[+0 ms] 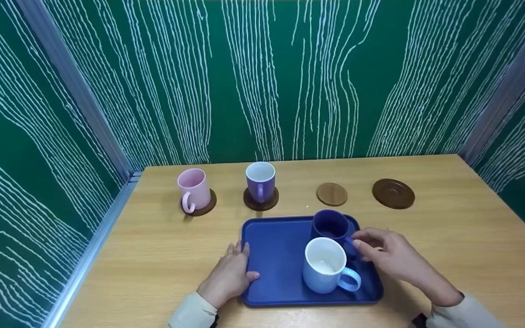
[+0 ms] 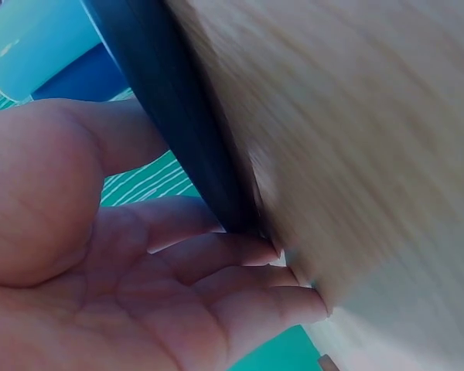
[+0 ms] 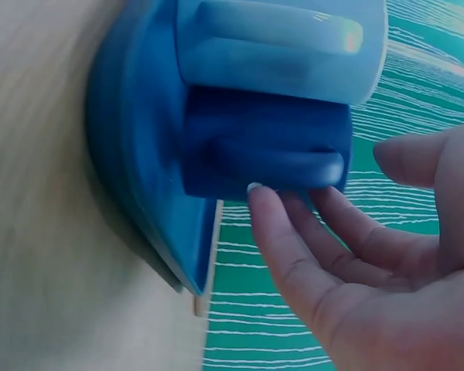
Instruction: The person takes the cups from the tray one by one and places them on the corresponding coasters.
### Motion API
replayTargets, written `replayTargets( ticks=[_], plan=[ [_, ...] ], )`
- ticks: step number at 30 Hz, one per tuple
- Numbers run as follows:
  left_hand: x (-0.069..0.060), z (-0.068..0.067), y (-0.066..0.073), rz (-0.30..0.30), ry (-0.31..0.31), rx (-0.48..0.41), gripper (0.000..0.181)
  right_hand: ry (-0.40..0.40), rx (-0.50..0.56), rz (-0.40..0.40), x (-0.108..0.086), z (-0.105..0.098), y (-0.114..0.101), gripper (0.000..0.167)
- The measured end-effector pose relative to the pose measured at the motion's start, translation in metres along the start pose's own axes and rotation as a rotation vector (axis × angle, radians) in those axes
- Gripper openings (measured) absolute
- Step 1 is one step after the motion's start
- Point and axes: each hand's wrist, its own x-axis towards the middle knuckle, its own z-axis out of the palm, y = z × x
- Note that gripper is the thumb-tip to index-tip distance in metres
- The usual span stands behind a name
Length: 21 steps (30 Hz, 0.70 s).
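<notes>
A blue tray lies on the table, carrying a dark blue mug and, in front of it, a light blue mug. My left hand rests at the tray's left edge, thumb over the rim and fingers fairly straight along the outside. In the left wrist view, those fingertips reach the tabletop beside the tray. My right hand is at the dark blue mug's handle. The right wrist view shows its fingertips close to that handle, with the thumb apart from it; contact is hard to tell.
Behind the tray, a pink mug and a purple mug stand on dark coasters. Farther right lie a light wooden coaster and a dark brown round coaster. Green walls with white lines surround the table.
</notes>
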Motion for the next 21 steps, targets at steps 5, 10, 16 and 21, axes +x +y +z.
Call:
replayTargets(
  ticks=[5,10,16,21],
  plan=[
    [0.001,0.000,0.000,-0.005,-0.002,-0.002,0.078,-0.011,0.064,0.032,0.003,0.003,0.006,0.040],
    [0.002,-0.001,0.002,-0.014,-0.007,0.003,0.077,-0.033,0.111,-0.013,0.005,0.005,0.013,0.033],
    [0.003,-0.001,0.001,-0.009,-0.004,0.020,0.077,-0.154,0.304,-0.060,0.008,0.009,0.020,0.030],
    [0.002,0.000,-0.001,-0.005,-0.003,0.028,0.076,-0.190,0.350,-0.069,0.010,0.012,0.022,0.030]
  ],
)
